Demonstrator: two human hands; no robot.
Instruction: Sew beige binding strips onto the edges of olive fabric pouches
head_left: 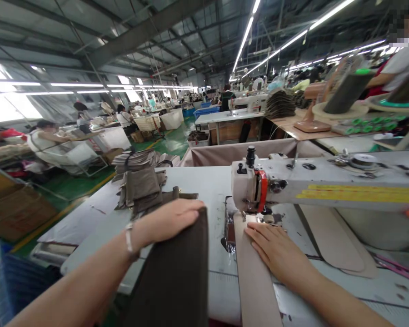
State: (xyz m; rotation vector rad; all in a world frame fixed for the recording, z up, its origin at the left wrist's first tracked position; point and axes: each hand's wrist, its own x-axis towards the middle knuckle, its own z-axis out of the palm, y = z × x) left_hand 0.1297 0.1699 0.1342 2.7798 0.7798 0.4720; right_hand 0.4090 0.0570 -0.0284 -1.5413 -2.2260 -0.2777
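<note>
Left hand: fingers curled over the top edge of a dark brown stiff fabric panel, gripping it upright at the near edge of the white worktable. Thumb is hidden.

Right hand: flat, fingers straight and not closed on anything, palm pressing a long beige fabric strip. The strip lies on the table and its far end runs under the head of the off-white industrial sewing machine.

Stack of grey-brown cut fabric pieces sits beyond the left hand, apart from it.
</note>
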